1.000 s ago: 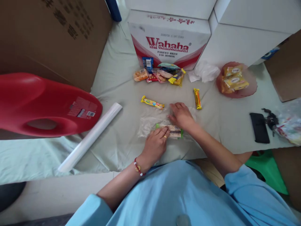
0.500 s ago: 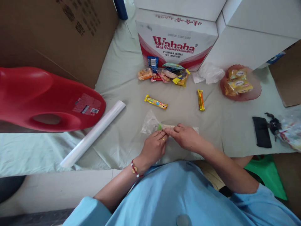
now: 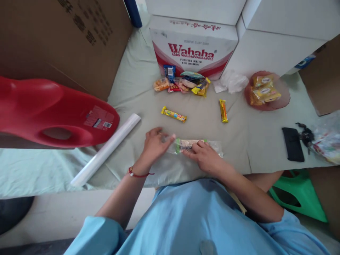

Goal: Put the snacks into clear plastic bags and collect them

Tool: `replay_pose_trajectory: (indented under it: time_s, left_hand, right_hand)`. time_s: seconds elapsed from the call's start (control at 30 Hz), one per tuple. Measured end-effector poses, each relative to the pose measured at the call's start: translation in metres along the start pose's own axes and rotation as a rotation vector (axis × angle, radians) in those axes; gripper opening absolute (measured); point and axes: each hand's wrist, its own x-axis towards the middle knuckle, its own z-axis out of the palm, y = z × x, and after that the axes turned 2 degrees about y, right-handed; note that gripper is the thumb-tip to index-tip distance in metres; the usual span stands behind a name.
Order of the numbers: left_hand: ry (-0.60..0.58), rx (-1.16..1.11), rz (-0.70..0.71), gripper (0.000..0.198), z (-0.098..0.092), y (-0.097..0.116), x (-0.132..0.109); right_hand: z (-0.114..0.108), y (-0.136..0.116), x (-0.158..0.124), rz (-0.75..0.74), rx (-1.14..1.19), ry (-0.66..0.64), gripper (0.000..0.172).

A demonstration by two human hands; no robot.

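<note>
A green-edged snack bar [image 3: 189,143] lies wrapped in a clear plastic sheet [image 3: 215,146] on the pale cloth in front of me. My right hand [image 3: 202,156] rests on the bar's near side, fingers pressing it down. My left hand [image 3: 155,144] is at the bar's left end, fingers curled around the loose plastic there. A red cord bracelet is on my left wrist.
A yellow bar [image 3: 173,114] and an orange bar [image 3: 223,111] lie beyond. Several snacks [image 3: 183,83] sit before a Wahaha box [image 3: 193,49]. A film roll [image 3: 106,150], red stool [image 3: 53,113], red plate [image 3: 284,99] of yellow packets, black phone [image 3: 293,144].
My left hand slid from the bar's middle to its left end and gathered the plastic. My right hand came down from the far side onto the bar. The plastic now lies folded over the bar.
</note>
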Motion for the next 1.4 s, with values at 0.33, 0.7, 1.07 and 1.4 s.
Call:
replay_pose_trajectory:
  time_s: [0.33, 0.7, 1.07, 1.4]
  left_hand:
    - [-0.151, -0.027, 0.049, 0.011, -0.012, 0.043, -0.047]
    - [-0.169, 0.552, 0.592, 0.045, 0.06, 0.054, -0.091]
    - [-0.262, 0.729, 0.631, 0.056, 0.067, 0.039, -0.101]
    - [-0.3, 0.75, 0.665, 0.056, 0.068, 0.041, -0.102]
  right_hand:
    - [0.013, 0.011, -0.017, -0.07, 0.285, 0.239, 0.055]
    - [0.037, 0.033, -0.03, 0.322, 0.479, 0.674, 0.026]
    - [0.036, 0.044, -0.047, 0.572, 0.641, 0.664, 0.019]
    - [-0.004, 0.007, 0.022, 0.51, 0.547, 0.346, 0.007]
